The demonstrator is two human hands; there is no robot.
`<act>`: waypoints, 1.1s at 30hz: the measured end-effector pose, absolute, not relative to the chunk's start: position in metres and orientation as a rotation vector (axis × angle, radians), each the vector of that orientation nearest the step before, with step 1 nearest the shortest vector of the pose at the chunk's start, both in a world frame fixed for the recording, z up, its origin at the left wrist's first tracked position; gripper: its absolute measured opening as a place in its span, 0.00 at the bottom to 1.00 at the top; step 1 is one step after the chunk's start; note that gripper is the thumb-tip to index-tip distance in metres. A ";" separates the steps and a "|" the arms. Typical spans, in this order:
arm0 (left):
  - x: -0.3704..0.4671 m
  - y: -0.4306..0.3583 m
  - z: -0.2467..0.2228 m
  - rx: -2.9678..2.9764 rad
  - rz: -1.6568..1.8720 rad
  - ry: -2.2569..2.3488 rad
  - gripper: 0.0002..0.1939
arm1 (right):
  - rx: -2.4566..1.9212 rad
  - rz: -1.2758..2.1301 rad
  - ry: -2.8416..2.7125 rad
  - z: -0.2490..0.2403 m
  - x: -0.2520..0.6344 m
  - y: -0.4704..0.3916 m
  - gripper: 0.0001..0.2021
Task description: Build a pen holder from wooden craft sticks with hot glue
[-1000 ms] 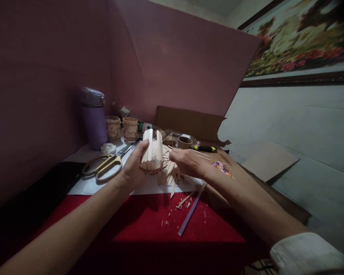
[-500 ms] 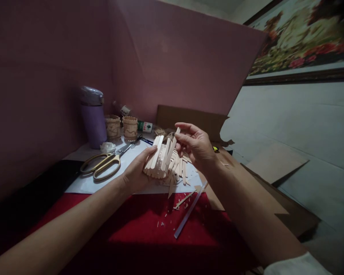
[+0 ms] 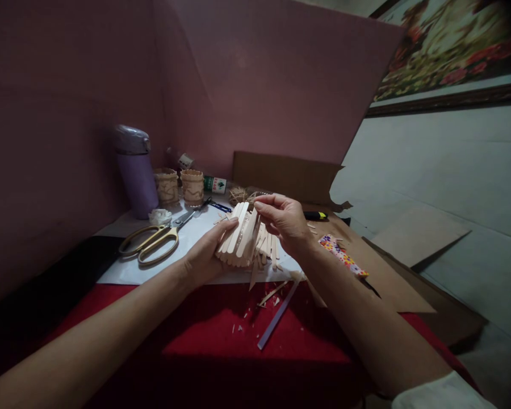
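Observation:
My left hand (image 3: 206, 255) grips a clear plastic cup ringed with pale craft sticks (image 3: 232, 241), tilted above the white paper. A shiny strip of its bare side shows between sticks. My right hand (image 3: 287, 221) is closed in a pinch at the upper end of a craft stick (image 3: 252, 230), which lies along the cup's right side; whether it is stuck there I cannot tell. Loose craft sticks (image 3: 269, 244) lie on the paper behind and below my right hand.
Gold-handled scissors (image 3: 159, 241), a purple tumbler (image 3: 137, 182) and two decorated cups (image 3: 192, 188) stand or lie left. A glue stick (image 3: 279, 315) rests on the red cloth (image 3: 196, 324). Right, on cardboard (image 3: 392, 289), lie a floral-patterned object (image 3: 344, 257) and a black-and-yellow tool (image 3: 315, 216).
My right hand has brought its stick leftward against the cup's side, narrowing the bare gap. The cup has turned slightly. The floral object has come into view beside my right forearm.

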State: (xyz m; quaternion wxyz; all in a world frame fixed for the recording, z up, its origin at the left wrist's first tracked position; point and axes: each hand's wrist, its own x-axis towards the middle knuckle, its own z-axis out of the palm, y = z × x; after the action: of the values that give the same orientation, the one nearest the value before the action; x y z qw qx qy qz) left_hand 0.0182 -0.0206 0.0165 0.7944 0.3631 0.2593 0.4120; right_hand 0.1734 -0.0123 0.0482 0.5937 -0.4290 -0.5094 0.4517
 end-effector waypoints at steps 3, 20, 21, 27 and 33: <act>0.019 -0.021 0.017 0.804 0.879 0.554 0.20 | -1.018 1.028 -1.176 0.047 0.172 -0.012 0.14; 0.022 -0.024 0.013 0.884 0.874 0.458 0.16 | -0.941 0.918 -1.192 0.040 0.168 -0.007 0.12; 0.022 -0.024 0.013 0.897 0.880 0.448 0.17 | -0.937 0.906 -1.197 0.040 0.168 -0.007 0.12; 0.022 -0.021 0.008 0.972 0.896 0.480 0.23 | -0.901 0.846 -1.204 0.034 0.165 -0.003 0.10; 0.024 -0.020 0.004 1.008 0.908 0.512 0.24 | -0.884 0.784 -1.163 0.026 0.159 0.000 0.09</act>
State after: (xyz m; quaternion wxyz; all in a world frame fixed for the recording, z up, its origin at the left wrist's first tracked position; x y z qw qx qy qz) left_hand 0.0235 -0.0203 0.0041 0.7485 0.4610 0.2341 0.4154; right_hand 0.1585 0.0005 0.0261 0.6756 -0.3932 -0.5171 0.3487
